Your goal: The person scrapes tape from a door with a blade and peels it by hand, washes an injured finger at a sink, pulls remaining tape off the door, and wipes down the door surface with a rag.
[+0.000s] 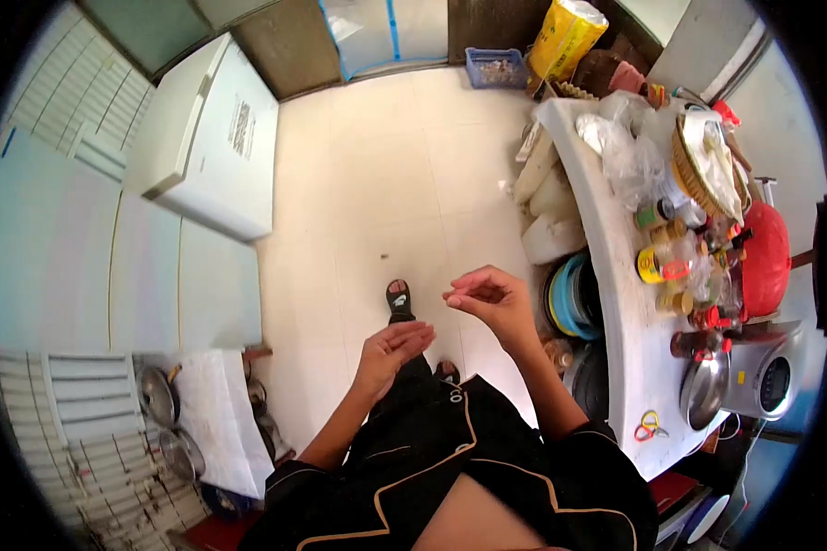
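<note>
Over the floor, in front of my dark clothing with light piping, my left hand (393, 356) is open, its fingers stretched out side by side and nothing seen in it. My right hand (492, 299) is a little farther forward and to the right. Its fingers curve toward the thumb in a loose pinch, with nothing visible between them. The two hands are apart, and neither touches an object. Below them are my feet in dark sandals (400, 300) on the pale tiled floor (377, 174).
On the right, a white counter (620, 367) bears jars, scissors (651, 426), a metal lid (706, 390), a wicker basket (698, 174) and a red bowl (764, 257). A white chest freezer (225, 138) is at the left, and a blue crate (495, 70) at the back.
</note>
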`<state>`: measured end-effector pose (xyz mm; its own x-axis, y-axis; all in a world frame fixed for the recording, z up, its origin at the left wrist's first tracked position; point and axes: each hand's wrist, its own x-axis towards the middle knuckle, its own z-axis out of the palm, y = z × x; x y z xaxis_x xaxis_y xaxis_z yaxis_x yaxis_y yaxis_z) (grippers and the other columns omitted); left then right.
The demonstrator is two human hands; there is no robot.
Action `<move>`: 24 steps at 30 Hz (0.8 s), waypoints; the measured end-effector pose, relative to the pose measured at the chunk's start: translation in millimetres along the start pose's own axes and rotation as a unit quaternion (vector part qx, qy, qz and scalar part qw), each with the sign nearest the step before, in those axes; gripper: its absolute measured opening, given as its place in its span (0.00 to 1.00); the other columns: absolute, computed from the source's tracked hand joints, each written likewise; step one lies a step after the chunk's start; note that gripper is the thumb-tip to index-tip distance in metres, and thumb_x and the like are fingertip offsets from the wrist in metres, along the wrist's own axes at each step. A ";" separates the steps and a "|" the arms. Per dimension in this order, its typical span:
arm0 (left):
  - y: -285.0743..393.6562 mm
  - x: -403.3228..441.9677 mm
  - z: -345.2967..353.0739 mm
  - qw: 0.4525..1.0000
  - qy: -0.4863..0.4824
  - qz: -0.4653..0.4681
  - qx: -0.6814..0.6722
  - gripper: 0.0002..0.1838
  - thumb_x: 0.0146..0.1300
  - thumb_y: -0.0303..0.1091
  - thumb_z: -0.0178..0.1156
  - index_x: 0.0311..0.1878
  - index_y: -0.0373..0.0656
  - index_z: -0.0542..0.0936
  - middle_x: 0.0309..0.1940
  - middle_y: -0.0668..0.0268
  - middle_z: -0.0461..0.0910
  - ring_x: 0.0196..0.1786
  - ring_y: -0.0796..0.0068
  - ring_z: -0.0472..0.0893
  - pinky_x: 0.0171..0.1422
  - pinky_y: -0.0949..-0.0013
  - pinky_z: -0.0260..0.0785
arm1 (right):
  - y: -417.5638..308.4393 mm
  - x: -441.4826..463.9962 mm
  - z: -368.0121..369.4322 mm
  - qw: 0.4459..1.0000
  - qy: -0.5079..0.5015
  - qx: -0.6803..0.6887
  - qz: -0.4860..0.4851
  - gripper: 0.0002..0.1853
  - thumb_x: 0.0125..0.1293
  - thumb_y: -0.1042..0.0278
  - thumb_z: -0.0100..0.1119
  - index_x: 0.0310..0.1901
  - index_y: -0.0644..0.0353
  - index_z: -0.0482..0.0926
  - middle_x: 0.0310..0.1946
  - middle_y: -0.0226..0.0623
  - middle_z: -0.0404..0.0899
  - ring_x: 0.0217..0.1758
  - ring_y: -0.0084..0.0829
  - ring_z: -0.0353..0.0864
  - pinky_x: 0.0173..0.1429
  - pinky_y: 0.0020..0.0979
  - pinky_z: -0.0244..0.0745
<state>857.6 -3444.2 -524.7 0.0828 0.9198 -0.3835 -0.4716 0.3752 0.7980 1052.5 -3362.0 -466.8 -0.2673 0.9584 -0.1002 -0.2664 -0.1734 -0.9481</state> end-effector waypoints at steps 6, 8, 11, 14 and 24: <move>58.2 159.1 -42.6 0.994 -0.032 -0.097 0.047 0.10 0.64 0.29 0.61 0.44 0.33 0.78 0.34 0.57 0.83 0.36 0.72 0.83 0.46 0.67 0.79 | 3.8 154.4 -7.5 0.993 0.048 -0.110 0.024 0.09 0.53 0.82 0.69 0.35 0.63 0.78 0.32 0.32 0.81 0.34 0.21 0.80 0.44 0.24 0.79; 89.1 219.7 -49.4 0.994 -0.059 -0.087 0.015 0.11 0.66 0.32 0.59 0.46 0.33 0.78 0.36 0.57 0.83 0.35 0.74 0.83 0.46 0.68 0.79 | -8.5 205.4 -4.1 0.991 0.056 -0.114 0.040 0.08 0.55 0.79 0.69 0.35 0.64 0.79 0.30 0.31 0.81 0.34 0.20 0.79 0.43 0.23 0.77; 152.3 306.1 -41.3 0.995 -0.080 -0.057 0.021 0.16 0.67 0.29 0.58 0.55 0.34 0.74 0.49 0.56 0.80 0.46 0.68 0.82 0.52 0.67 0.77 | -19.9 275.9 -6.3 0.988 0.104 -0.109 0.024 0.10 0.58 0.78 0.66 0.42 0.67 0.80 0.34 0.35 0.83 0.39 0.25 0.82 0.47 0.26 0.79; 198.0 402.1 -50.0 0.976 -0.151 0.031 0.155 0.18 0.65 0.24 0.57 0.58 0.33 0.73 0.56 0.56 0.75 0.50 0.65 0.81 0.56 0.67 0.76 | -34.9 343.4 -14.5 0.983 0.167 -0.066 -0.035 0.19 0.58 0.81 0.64 0.53 0.65 0.76 0.46 0.40 0.81 0.47 0.30 0.82 0.50 0.29 0.79; 235.1 696.8 -209.2 0.751 -0.013 0.151 0.643 0.12 0.61 0.40 0.63 0.37 0.41 0.83 0.27 0.65 0.83 0.32 0.72 0.83 0.33 0.68 0.75 | -9.3 625.3 -140.0 0.913 0.263 -0.309 -0.035 0.15 0.56 0.73 0.69 0.47 0.57 0.80 0.25 0.30 0.77 0.28 0.22 0.77 0.29 0.21 0.70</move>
<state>620.7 -2739.1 -701.7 0.1671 0.9809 -0.0997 0.7631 -0.0646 0.6430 1017.5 -2729.4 -562.9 0.2556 0.9667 -0.0106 0.3510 -0.1030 -0.9307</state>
